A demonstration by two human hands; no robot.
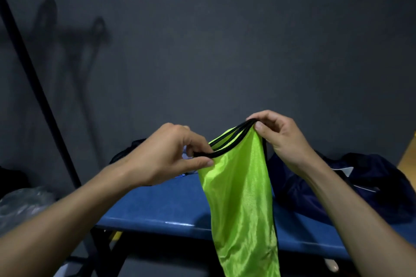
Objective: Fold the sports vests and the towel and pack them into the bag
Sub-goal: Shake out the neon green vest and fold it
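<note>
Folding step, 1 vest in hand. The left hand [177, 155] and right hand [279, 135] each pinch the black-trimmed top edge of the green sports vest [238, 191], which hangs above the blue bench [157, 204]; the dark bag [360, 186] lies at right. Next: likely lay flat and fold.

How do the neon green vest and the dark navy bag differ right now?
The shiny neon green vest hangs in the air, pinched by both hands; the dark navy fabric bag lies slumped on the blue bench, untouched. The vest is bright with black trim, the bag dull. Both are soft fabric.
</note>
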